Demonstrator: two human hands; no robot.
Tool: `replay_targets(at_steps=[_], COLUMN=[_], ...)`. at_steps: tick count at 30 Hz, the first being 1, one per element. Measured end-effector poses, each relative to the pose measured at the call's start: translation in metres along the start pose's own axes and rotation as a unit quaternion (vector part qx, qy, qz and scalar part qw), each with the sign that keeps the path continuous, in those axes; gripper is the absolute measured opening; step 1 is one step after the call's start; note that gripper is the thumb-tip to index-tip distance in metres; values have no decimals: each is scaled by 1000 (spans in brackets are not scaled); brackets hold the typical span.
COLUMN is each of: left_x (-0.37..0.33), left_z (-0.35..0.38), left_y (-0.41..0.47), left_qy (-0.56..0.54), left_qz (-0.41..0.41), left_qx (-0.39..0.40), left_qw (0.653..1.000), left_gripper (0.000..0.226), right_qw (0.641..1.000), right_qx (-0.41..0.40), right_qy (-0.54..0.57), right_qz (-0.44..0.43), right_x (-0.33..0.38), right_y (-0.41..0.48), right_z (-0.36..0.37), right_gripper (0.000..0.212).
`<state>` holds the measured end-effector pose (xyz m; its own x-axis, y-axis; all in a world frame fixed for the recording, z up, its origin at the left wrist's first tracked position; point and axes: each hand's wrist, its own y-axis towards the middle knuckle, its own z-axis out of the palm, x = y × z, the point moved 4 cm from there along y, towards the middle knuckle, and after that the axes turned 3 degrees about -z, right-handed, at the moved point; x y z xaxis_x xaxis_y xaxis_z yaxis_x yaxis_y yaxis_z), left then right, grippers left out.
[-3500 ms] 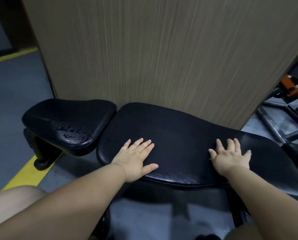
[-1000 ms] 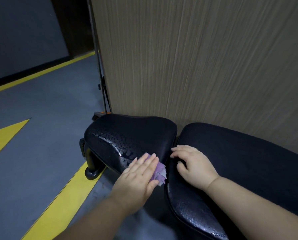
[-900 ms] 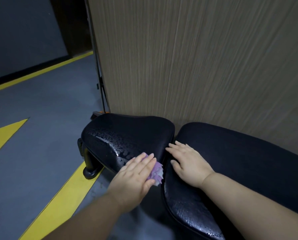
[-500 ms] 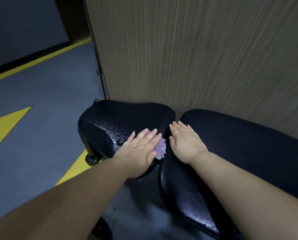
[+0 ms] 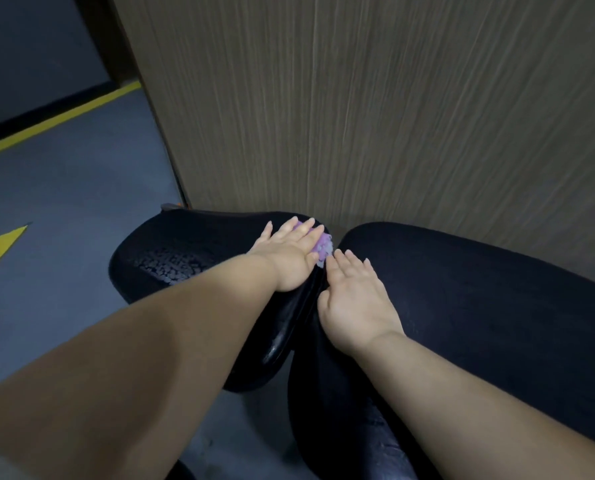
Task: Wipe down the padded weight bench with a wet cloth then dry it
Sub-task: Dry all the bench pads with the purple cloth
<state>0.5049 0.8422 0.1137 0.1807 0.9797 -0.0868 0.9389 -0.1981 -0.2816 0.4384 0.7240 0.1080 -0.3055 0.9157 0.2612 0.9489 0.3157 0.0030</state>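
To wipe well, the left hand [image 5: 289, 258] should hold the purple cloth [image 5: 323, 245] flat and slide it in long rows over the small pad [image 5: 192, 244]. That way no spot gets missed, not even the edge by the gap. Its fingers are straight and close together. They press the cloth down at the far right corner of that pad, next to the wall [image 5: 393, 116]. The right hand [image 5: 354, 303] lies flat, fingers straight, on the long pad [image 5: 462, 306], just right of the gap. Both pads are black and shiny. Water drops [image 5: 171, 266] sit on the small pad's left side.
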Motion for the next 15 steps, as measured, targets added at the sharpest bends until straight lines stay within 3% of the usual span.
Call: replay_targets(at_steps=[9,15], left_x=[-4,1], left_z=[-12,-11], left_y=[47,26], left_qy=[-2,-10], left_qz=[-22,0], left_qx=[7,5], left_qw=[1000,1000], left_gripper=[49,49], right_qw=[1000,1000], right_qx=[4,-1], right_qy=[-1,-1], right_qz=[5,6], right_x=[1,2], right_y=[3,2], right_z=[0,-2], right_gripper=[59,58])
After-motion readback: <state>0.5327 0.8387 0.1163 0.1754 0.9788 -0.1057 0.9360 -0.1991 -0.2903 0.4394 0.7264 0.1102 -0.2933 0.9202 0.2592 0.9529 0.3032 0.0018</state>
